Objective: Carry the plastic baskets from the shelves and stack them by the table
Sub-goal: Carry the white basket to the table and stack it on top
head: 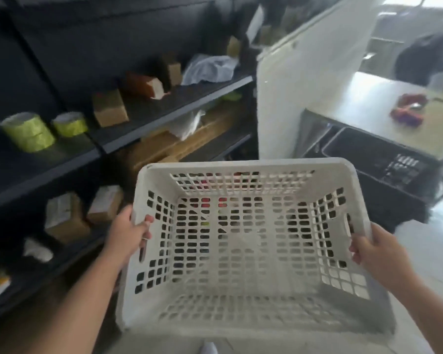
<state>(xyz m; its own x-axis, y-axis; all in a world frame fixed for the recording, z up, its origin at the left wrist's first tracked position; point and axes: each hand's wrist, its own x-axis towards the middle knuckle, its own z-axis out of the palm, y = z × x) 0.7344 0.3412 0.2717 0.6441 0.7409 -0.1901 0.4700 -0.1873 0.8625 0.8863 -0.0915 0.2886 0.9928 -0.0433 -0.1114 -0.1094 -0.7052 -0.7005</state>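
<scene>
I hold an empty white plastic basket (pixel 246 251) in front of me, its open top facing the camera. My left hand (pixel 128 235) grips its left handle slot. My right hand (pixel 379 251) grips its right rim. A black plastic basket (pixel 376 159) stands on the floor at the right, beside the table (pixel 368 103). The dark shelves (pixel 164 106) run along the left.
On the shelves sit yellow tape rolls (pixel 28 131), cardboard boxes (pixel 110 108) and a crumpled plastic bag (pixel 210 67). A white pillar (pixel 299 80) stands between shelves and table. A red object (pixel 407 111) lies on the table. A dark-clothed person (pixel 427 57) is at far right.
</scene>
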